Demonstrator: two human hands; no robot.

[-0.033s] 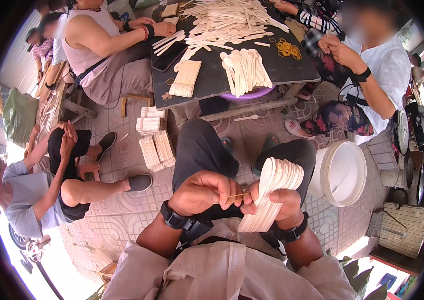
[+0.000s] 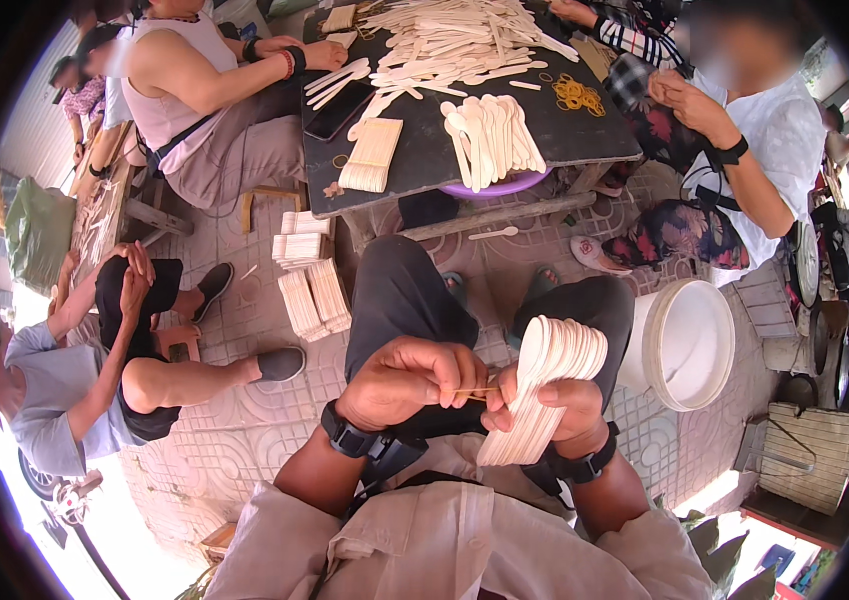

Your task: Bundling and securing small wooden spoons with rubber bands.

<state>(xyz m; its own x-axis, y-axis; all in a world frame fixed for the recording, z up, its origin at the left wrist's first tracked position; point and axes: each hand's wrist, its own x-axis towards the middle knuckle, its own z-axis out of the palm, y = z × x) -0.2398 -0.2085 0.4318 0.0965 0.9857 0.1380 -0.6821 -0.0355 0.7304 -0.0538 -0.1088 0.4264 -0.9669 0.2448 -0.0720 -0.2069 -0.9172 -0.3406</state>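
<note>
A thick bundle of wooden spoons (image 2: pixel 545 385), pale and flat, is gripped in my right hand (image 2: pixel 573 412) above my right thigh. Its rounded ends point up and away from me. My left hand (image 2: pixel 417 378) pinches a thin yellow rubber band (image 2: pixel 475 390), stretched a short way across to the right hand's fingertips beside the bundle. The band lies at the bundle's left side; whether any of it passes behind the spoons is hidden.
A black table (image 2: pixel 415 150) ahead carries a heap of loose wooden spoons (image 2: pixel 465 45), a loose stack (image 2: pixel 495 142), a banded bundle (image 2: pixel 372 155), yellow rubber bands (image 2: pixel 578 95) and a phone (image 2: pixel 340 110). Bundles (image 2: pixel 315 300) lie on the floor. A white bucket (image 2: pixel 690 345) stands right. People sit around.
My hands and the bundle stay nearly in place; the left fingers have shifted very slightly on the rubber band. The person at the right has moved their hands a little.
</note>
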